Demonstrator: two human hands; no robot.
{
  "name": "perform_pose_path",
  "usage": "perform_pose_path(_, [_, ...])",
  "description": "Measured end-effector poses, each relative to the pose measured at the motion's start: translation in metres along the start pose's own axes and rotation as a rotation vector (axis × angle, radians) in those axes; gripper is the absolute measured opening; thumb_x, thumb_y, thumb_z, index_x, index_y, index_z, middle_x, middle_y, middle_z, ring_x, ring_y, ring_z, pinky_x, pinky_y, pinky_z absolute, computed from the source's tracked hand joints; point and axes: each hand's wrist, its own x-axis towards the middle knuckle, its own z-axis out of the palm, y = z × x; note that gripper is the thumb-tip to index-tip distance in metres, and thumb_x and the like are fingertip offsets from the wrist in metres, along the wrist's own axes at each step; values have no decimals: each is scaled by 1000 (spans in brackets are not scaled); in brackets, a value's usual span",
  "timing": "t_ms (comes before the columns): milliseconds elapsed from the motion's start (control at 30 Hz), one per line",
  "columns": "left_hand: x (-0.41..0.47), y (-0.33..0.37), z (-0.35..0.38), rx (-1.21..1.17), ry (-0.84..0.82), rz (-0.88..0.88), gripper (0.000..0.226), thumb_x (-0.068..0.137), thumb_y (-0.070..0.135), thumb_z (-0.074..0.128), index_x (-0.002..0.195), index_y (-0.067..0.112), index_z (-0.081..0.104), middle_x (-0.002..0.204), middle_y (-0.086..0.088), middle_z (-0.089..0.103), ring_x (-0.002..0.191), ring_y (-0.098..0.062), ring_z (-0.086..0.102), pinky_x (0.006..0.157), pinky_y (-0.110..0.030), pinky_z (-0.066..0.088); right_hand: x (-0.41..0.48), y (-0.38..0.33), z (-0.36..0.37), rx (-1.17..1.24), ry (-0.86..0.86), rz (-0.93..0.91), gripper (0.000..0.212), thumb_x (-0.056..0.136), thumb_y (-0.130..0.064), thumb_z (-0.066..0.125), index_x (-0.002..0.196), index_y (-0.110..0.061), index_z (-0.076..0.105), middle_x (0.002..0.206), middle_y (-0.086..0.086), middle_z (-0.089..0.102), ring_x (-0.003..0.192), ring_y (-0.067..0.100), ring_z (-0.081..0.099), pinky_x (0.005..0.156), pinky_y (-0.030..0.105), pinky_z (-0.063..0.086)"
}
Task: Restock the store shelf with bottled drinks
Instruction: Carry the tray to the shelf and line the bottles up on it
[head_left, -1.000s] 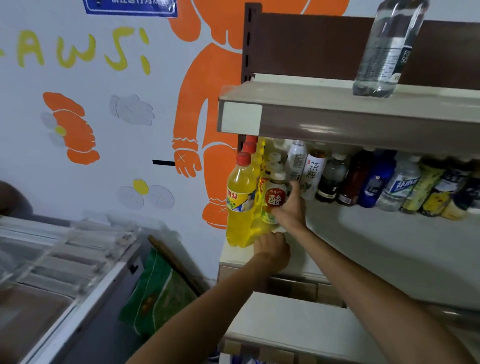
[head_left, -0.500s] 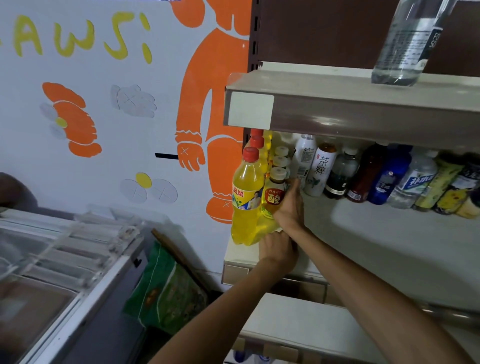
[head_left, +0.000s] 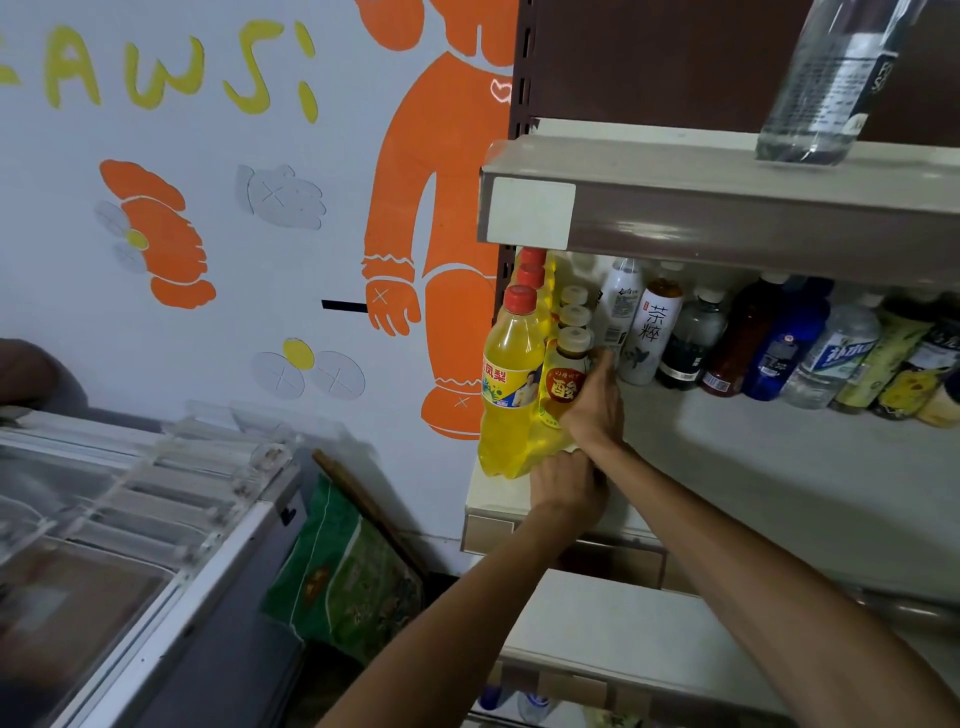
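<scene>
Now, query: where is the small amber plastic bottle with cream cap and red label (head_left: 563, 387)?
Reply: on the pale middle shelf (head_left: 779, 467), just beside the tall yellow red-capped bottle (head_left: 511, 384) at its nine o'clock. The right hand (head_left: 592, 410) curls round it. The left hand (head_left: 566, 486) is at its six o'clock, fingers hidden.
</scene>
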Motion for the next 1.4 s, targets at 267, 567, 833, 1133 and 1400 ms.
perform_pose_path(267, [0,-1,-5,54,-40,38,32,100,32,40,102,10,63,101,-11,69,90,-27,65,66,-30,42,-16,19,-37,-195,-158,-65,68,92,-44,58,145,-17,27,145,16,41,131,34,41,102,45,42])
perform_pose_path(567, [-15,21,-18,117,-166,49,36,101,33,36,123,8,51,122,-15,58,110,-31,56,82,-35,41,-78,64,-120,-575,-163,-35,52,99,-35,47,145,-17,32,143,16,41,129,32,40,101,43,40])
perform_pose_path(833, [-82,152,8,174,-190,399,46,99,36,39,140,14,38,137,-16,44,125,-33,39,102,-47,32,-152,138,-251,-790,-18,6,49,97,-31,47,143,-16,39,137,15,47,125,32,43,101,41,36])
perform_pose_path(1133, [-208,341,87,54,-331,761,53,100,39,37,147,15,33,149,-19,34,135,-36,32,107,-46,28,-306,249,-425,-899,132,313,47,96,-34,40,132,-8,53,131,22,53,119,39,51,98,47,42])
perform_pose_path(1400, [-320,467,147,-97,-368,1083,49,94,35,38,130,7,55,123,-23,57,113,-42,55,94,-51,44,-449,320,-526,-894,213,672,48,100,-36,42,144,-16,40,141,17,45,129,34,42,105,44,37])
